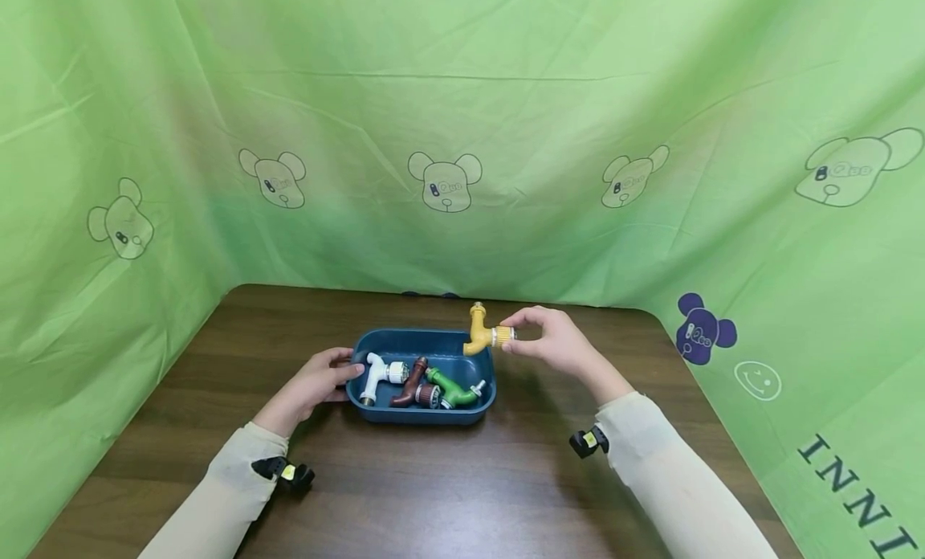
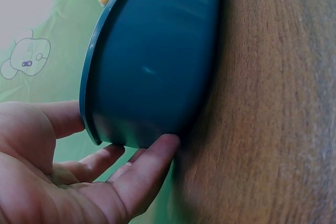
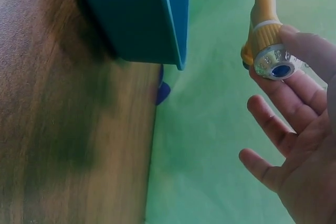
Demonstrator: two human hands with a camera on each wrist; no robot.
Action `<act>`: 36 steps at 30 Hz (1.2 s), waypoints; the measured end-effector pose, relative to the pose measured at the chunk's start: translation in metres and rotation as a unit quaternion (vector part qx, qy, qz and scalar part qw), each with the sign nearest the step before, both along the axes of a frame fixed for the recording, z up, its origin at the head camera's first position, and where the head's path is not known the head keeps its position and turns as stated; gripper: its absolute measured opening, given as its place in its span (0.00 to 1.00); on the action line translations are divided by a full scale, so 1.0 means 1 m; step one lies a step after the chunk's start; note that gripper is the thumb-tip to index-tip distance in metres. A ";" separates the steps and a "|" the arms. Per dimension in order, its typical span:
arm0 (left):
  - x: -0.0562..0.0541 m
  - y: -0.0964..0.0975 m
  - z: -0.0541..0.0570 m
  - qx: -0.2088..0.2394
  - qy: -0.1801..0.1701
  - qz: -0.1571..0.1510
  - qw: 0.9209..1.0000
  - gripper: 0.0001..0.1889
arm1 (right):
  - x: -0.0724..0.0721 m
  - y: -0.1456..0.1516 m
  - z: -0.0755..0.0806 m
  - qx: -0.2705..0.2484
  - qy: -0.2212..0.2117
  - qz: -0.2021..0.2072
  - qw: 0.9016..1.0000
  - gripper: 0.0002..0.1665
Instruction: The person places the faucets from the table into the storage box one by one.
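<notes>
A yellow faucet point(image 1: 478, 334) is held up over the right back corner of a blue plastic basin point(image 1: 422, 416). My right hand point(image 1: 555, 344) pinches it by its ribbed knob; in the right wrist view thumb and forefinger grip the knob point(image 3: 268, 35) and the other fingers spread away. At the basin's left end, my left hand point(image 1: 316, 382) holds the wall, thumb at the rim and fingers along the outside point(image 2: 152, 166). Inside the basin lie a white faucet point(image 1: 374, 374), a brown faucet point(image 1: 410, 386) and a green faucet point(image 1: 450, 388), side by side.
The basin stands on a brown wooden table point(image 1: 433, 487). Green cloth point(image 1: 448, 85) printed with bear faces hangs behind the table and along both sides. A black wrist camera point(image 1: 285, 472) sits on the left sleeve and another wrist camera point(image 1: 588, 441) on the right.
</notes>
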State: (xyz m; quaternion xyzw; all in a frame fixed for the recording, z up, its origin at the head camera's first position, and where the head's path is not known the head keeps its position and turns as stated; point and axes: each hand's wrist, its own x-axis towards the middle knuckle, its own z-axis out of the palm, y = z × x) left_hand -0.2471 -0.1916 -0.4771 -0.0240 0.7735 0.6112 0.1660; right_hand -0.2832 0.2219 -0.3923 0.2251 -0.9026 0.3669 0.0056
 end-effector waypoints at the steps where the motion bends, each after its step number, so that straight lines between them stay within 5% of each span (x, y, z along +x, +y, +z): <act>1: 0.000 0.000 0.000 -0.001 0.000 -0.001 1.000 0.33 | -0.001 0.000 0.000 -0.001 -0.002 0.003 1.000 0.20; 36: -0.003 -0.002 -0.002 0.000 -0.003 0.000 1.000 0.32 | -0.022 -0.021 0.010 0.049 -0.042 0.078 0.995 0.20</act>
